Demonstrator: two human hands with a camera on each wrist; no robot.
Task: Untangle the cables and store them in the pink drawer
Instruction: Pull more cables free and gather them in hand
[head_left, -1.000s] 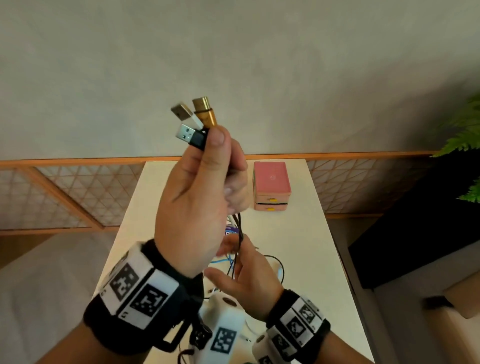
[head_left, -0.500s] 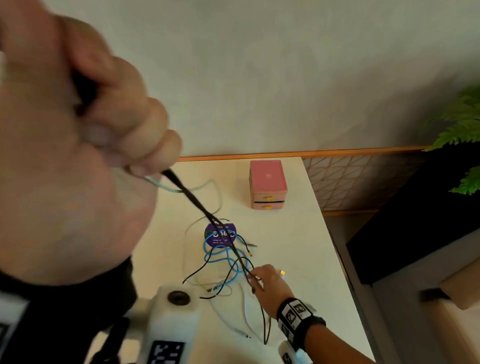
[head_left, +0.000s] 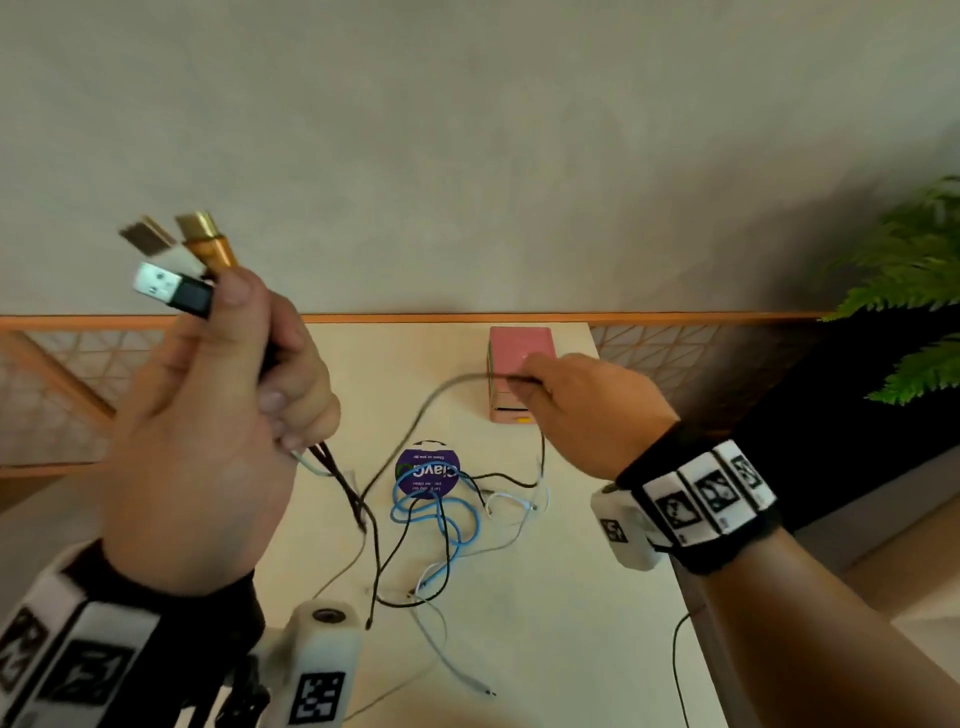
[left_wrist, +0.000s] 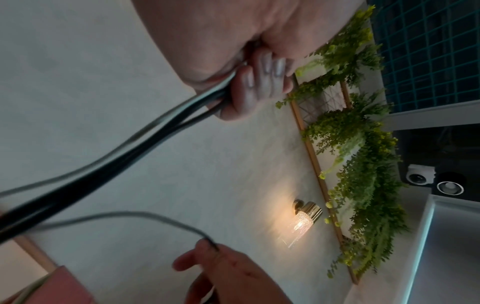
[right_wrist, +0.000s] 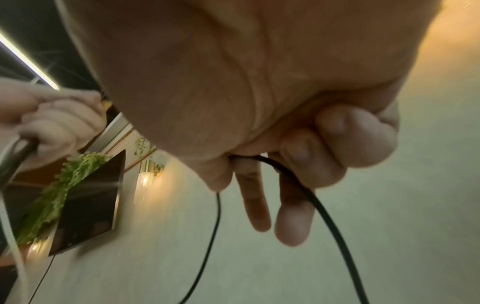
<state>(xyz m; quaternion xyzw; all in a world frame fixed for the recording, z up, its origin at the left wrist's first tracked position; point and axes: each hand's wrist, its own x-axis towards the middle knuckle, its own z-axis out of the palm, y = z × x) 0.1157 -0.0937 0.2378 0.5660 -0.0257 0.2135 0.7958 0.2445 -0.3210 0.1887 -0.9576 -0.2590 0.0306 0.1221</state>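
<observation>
The left hand (head_left: 208, 415) grips three USB plugs (head_left: 176, 260) bunched high, anchoring them while the right hand (head_left: 587, 410) pinches one black cable (head_left: 415, 431), drawing it clear (still snarled below) on the tabletop (head_left: 571, 597); the pink drawer (head_left: 519, 348) waits behind, shut.

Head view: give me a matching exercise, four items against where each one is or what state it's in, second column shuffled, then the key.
Column 1
1. USB plugs
2. black cable
3. blue cable
4. pink drawer unit

Column 2
A. standing at the far end of the table, drawers closed
B. lying in loops on the table beside the purple round pack
C. bunched above the left hand, which grips their cords
D. stretched through the air, pinched by the right hand

Pairs: 1-C, 2-D, 3-B, 4-A
</observation>
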